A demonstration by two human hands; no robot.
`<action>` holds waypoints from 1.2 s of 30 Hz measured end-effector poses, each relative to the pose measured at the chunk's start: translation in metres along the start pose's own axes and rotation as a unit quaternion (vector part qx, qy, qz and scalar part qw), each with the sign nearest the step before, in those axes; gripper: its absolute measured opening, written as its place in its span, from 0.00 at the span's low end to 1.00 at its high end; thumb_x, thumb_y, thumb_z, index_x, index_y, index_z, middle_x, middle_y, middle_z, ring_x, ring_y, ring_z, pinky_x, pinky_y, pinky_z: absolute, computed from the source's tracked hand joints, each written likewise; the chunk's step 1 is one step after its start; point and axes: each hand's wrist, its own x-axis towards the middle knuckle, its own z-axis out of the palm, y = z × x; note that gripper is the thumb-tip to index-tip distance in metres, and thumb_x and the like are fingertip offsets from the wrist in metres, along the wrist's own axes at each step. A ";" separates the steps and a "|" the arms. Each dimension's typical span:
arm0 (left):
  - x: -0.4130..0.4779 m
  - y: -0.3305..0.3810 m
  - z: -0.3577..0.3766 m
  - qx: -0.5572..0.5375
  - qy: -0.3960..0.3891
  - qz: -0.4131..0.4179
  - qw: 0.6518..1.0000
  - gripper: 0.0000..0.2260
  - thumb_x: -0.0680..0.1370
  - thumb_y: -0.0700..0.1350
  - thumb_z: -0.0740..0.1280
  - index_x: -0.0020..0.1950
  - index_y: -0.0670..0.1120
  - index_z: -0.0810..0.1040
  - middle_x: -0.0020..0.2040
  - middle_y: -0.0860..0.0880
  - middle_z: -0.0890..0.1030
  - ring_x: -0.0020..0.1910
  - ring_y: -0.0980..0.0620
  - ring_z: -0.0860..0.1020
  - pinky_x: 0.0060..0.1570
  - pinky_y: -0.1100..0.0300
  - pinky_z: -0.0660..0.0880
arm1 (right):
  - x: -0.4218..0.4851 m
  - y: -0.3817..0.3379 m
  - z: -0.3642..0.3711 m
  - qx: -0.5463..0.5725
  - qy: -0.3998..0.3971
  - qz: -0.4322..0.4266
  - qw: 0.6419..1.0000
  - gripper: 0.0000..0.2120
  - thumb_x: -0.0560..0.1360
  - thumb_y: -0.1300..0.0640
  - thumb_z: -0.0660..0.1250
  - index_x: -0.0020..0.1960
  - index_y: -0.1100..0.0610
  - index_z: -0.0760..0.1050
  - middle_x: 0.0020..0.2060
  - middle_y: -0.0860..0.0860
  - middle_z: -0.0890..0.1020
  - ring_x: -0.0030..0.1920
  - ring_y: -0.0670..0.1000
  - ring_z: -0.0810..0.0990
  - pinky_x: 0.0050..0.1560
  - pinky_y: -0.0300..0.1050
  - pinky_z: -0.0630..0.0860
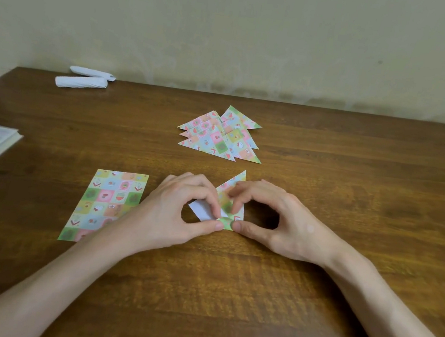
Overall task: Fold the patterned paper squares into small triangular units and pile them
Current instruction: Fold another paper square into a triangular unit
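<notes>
Left hand (179, 213) and right hand (274, 219) fingers pinch half-folded patterned paper (230, 194), white underside showing; triangle pile (219, 137) nearer far edge of worktop (326, 293).

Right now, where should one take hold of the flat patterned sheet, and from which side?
Probably its far left corner, from the left: the patterned sheet lies flat, so a corner must be peeled up, and the left forearm covers its near right part.

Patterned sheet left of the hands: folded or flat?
Flat, unfolded: patterned sheet lies spread on the wooden table, print side up, no creases visible.
</notes>
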 end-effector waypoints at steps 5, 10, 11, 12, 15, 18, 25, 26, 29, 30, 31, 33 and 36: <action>0.000 0.001 -0.001 -0.012 0.006 -0.003 1.000 0.08 0.74 0.61 0.73 0.45 0.58 0.82 0.53 0.61 0.79 0.60 0.57 0.76 0.65 0.50 0.68 | 0.000 0.003 0.002 0.000 -0.001 0.003 1.000 0.04 0.77 0.49 0.75 0.52 0.44 0.83 0.65 0.39 0.78 0.69 0.41 0.74 0.75 0.61 0.64; 0.001 -0.002 0.006 0.014 0.042 0.003 0.999 0.11 0.76 0.64 0.68 0.41 0.59 0.80 0.53 0.62 0.76 0.63 0.57 0.73 0.65 0.50 0.69 | 0.000 0.002 0.002 0.009 0.006 0.003 1.000 0.05 0.77 0.50 0.76 0.52 0.45 0.83 0.64 0.40 0.79 0.70 0.42 0.74 0.75 0.61 0.64; 0.000 -0.003 0.006 0.016 0.043 0.001 0.999 0.11 0.75 0.65 0.67 0.40 0.60 0.79 0.53 0.62 0.76 0.64 0.57 0.72 0.65 0.50 0.69 | 0.000 0.002 0.002 0.011 0.006 0.003 1.000 0.05 0.77 0.50 0.76 0.52 0.45 0.83 0.64 0.40 0.79 0.70 0.42 0.74 0.75 0.61 0.64; 0.000 -0.003 0.006 0.018 0.042 -0.002 0.999 0.10 0.75 0.65 0.67 0.40 0.61 0.79 0.54 0.62 0.75 0.64 0.57 0.72 0.66 0.50 0.68 | 0.000 0.002 0.002 0.011 0.005 0.004 1.000 0.05 0.77 0.50 0.76 0.51 0.45 0.83 0.64 0.40 0.79 0.69 0.41 0.75 0.75 0.61 0.64; 0.000 -0.003 0.005 0.028 0.033 -0.011 0.999 0.11 0.75 0.67 0.66 0.41 0.61 0.78 0.55 0.62 0.74 0.64 0.58 0.71 0.66 0.54 0.66 | -0.001 0.002 0.001 0.009 0.006 0.005 1.000 0.04 0.76 0.50 0.76 0.50 0.45 0.84 0.64 0.39 0.79 0.67 0.40 0.75 0.75 0.61 0.64; 0.001 -0.002 0.004 0.033 0.029 -0.015 0.999 0.09 0.75 0.64 0.68 0.42 0.61 0.78 0.55 0.62 0.74 0.63 0.59 0.72 0.65 0.56 0.65 | -0.001 0.002 0.001 0.014 0.007 0.005 1.000 0.04 0.76 0.49 0.77 0.50 0.44 0.85 0.65 0.39 0.79 0.66 0.41 0.76 0.76 0.61 0.63; 0.001 -0.002 0.005 0.031 0.029 -0.014 0.999 0.06 0.75 0.61 0.70 0.44 0.60 0.79 0.55 0.62 0.74 0.63 0.59 0.72 0.65 0.54 0.65 | -0.001 0.003 -0.001 0.021 0.005 0.007 1.000 0.03 0.74 0.48 0.78 0.47 0.46 0.86 0.66 0.40 0.79 0.70 0.40 0.74 0.80 0.58 0.57; 0.001 -0.002 0.005 0.028 0.029 -0.012 0.999 0.06 0.75 0.61 0.70 0.45 0.60 0.79 0.55 0.62 0.74 0.63 0.59 0.72 0.66 0.53 0.65 | -0.001 0.003 0.000 0.020 0.005 0.006 1.000 0.03 0.74 0.48 0.78 0.47 0.46 0.86 0.66 0.40 0.79 0.70 0.40 0.74 0.80 0.58 0.57; 0.000 -0.002 0.004 0.014 0.029 -0.010 0.999 0.05 0.74 0.60 0.71 0.44 0.61 0.79 0.54 0.62 0.75 0.64 0.58 0.72 0.67 0.52 0.65 | -0.002 0.003 0.000 0.021 0.009 0.007 1.000 0.03 0.73 0.49 0.79 0.46 0.46 0.87 0.66 0.40 0.79 0.70 0.41 0.74 0.80 0.58 0.58; 0.000 -0.002 0.004 0.011 0.027 -0.011 1.000 0.05 0.74 0.60 0.71 0.44 0.61 0.79 0.55 0.62 0.75 0.64 0.58 0.72 0.67 0.52 0.65 | -0.002 0.003 0.000 0.021 0.010 0.005 1.000 0.03 0.73 0.49 0.79 0.46 0.47 0.87 0.66 0.40 0.80 0.70 0.41 0.74 0.80 0.58 0.58; 0.000 -0.002 0.004 0.011 0.025 -0.012 1.000 0.06 0.74 0.61 0.71 0.44 0.61 0.80 0.55 0.62 0.75 0.65 0.58 0.71 0.67 0.52 0.64 | -0.002 0.003 0.000 0.021 0.009 0.004 1.000 0.03 0.73 0.49 0.79 0.46 0.47 0.87 0.66 0.40 0.80 0.70 0.40 0.75 0.80 0.58 0.58; 0.000 -0.002 0.004 0.012 0.021 -0.014 1.000 0.07 0.73 0.63 0.69 0.44 0.61 0.80 0.55 0.62 0.75 0.65 0.59 0.71 0.68 0.53 0.63 | -0.002 0.002 -0.001 0.022 0.008 0.003 1.000 0.03 0.73 0.49 0.79 0.46 0.47 0.87 0.66 0.40 0.80 0.70 0.40 0.74 0.80 0.59 0.58; 0.000 -0.002 0.004 0.015 0.016 -0.023 0.999 0.07 0.74 0.63 0.70 0.43 0.61 0.80 0.56 0.63 0.74 0.66 0.60 0.69 0.67 0.55 0.62 | -0.002 0.002 -0.001 0.024 0.005 0.005 1.000 0.03 0.74 0.48 0.78 0.45 0.46 0.87 0.66 0.40 0.79 0.70 0.40 0.74 0.80 0.59 0.58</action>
